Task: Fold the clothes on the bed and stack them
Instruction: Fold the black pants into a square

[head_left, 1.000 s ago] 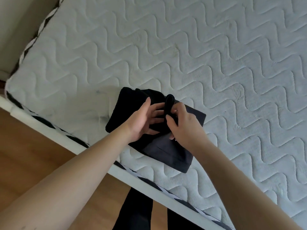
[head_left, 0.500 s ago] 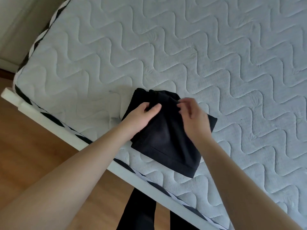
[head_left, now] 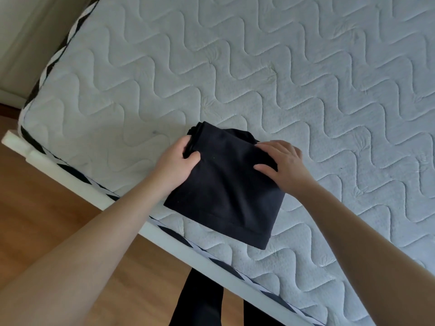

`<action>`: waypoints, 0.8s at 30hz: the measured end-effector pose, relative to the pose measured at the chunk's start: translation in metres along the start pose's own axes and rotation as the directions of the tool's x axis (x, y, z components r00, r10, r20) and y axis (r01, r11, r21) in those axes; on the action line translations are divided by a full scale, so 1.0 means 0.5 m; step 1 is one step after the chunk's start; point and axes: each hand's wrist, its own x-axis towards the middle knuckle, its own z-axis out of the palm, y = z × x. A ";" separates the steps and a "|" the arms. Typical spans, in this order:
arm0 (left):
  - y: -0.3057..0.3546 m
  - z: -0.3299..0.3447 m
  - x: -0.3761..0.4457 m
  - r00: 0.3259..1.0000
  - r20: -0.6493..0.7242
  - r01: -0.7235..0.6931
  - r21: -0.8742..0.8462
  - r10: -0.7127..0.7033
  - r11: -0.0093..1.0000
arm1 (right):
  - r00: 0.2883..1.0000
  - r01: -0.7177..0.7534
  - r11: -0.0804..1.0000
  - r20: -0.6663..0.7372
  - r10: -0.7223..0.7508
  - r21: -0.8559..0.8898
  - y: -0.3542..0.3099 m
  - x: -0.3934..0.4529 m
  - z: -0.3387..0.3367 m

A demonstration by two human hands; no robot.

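Counts: 1 folded black garment, 1 bare quilted mattress, 1 white bed frame rail. 2 hands in shot, left and right, both on the garment. 2 dark-clad legs were visible below the rail. No other clothes in view.

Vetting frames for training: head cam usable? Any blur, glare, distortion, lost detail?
Head view: sharp, soft even daylight, no glare; the white quilted mattress stitching reads clearly. Wide-angle lens tilts and bends the white bed frame edge. The folded black garment is dark, its folds barely readable. Left hand grips its edge, right hand presses on top; both are crisp.
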 end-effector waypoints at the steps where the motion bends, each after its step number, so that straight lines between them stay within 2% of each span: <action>1: -0.005 -0.010 0.005 1.000 -0.016 0.004 0.025 -0.003 1.000 | 1.000 0.016 1.000 0.015 -0.016 -0.011 -0.007 0.006 0.003; 4: -0.010 -0.024 0.015 0.999 -0.047 0.026 0.091 -0.022 0.996 | 0.996 -0.020 1.000 0.086 0.018 0.017 -0.021 0.020 0.010; 6: -0.008 -0.023 0.020 0.999 -0.029 0.027 0.105 -0.024 0.994 | 0.995 -0.051 0.994 0.093 0.042 0.097 -0.025 0.022 0.009; 10: 0.008 -0.011 0.038 0.996 -0.087 -0.010 0.101 0.019 0.995 | 0.979 -0.180 0.893 -0.013 0.204 0.413 -0.031 0.026 0.001; 12: 0.013 -0.007 0.047 0.993 -0.118 -0.017 0.093 0.028 0.996 | 0.942 -0.255 0.850 -0.080 0.326 0.460 -0.029 0.040 -0.002; 14: 0.013 -0.008 0.054 0.994 -0.098 -0.045 0.106 0.056 0.993 | 0.902 -0.343 0.826 -0.090 0.423 0.447 -0.018 0.062 -0.009; 17: 0.003 -0.010 0.061 0.991 -0.073 -0.104 0.104 0.112 0.989 | 0.885 -0.454 0.817 0.073 0.460 0.356 0.006 0.097 -0.016; 20: -0.006 -0.010 0.066 0.989 -0.111 -0.088 0.044 0.093 0.995 | 0.890 -0.455 0.842 0.184 0.417 0.289 0.018 0.123 -0.024; 24: -0.013 -0.012 0.066 0.999 -0.040 -0.025 -0.130 0.020 0.991 | 0.910 -0.378 0.890 0.277 0.307 0.256 0.016 0.142 -0.029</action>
